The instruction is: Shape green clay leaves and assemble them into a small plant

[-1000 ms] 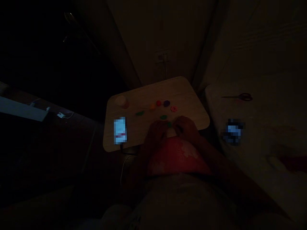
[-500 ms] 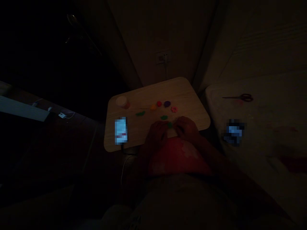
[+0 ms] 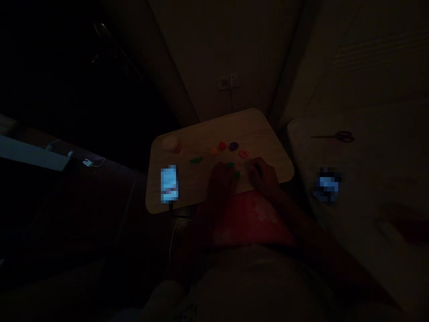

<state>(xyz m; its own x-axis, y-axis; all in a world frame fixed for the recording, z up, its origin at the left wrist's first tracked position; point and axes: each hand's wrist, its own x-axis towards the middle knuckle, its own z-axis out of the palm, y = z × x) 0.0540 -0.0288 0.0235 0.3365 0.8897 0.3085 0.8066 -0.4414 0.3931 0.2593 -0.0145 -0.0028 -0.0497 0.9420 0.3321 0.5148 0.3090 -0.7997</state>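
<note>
The light is very dim. My left hand (image 3: pixel 221 178) is bent over the table's near side, fingers bunched and their tips against a small green lump (image 3: pixel 237 175) that looks like modelling clay. Just above it, partly behind those fingers, lies another green piece (image 3: pixel 230 165). My right hand (image 3: pixel 263 175) is curled closed to the right; a tiny grey-blue thing (image 3: pixel 247 164) shows at its fingertips, too dark to name. Beyond the hands are a pink flower-shaped piece (image 3: pixel 243 154), a purple lump (image 3: pixel 233 146), a red ball (image 3: pixel 222 146) and an orange lump (image 3: pixel 214 151).
The small wooden table (image 3: pixel 268 129) also holds a leaf-like green piece (image 3: pixel 196 159), a lidded tub (image 3: pixel 171 144) and a lit phone (image 3: pixel 169 184) with a cable. Scissors (image 3: pixel 335 136) and a blurred-out bright object (image 3: pixel 327 185) lie on the pale surface at right.
My left hand has shifted slightly up and right, covering part of the upper green piece. My right hand has drawn a little right, away from the green lump, and its fingers are more curled.
</note>
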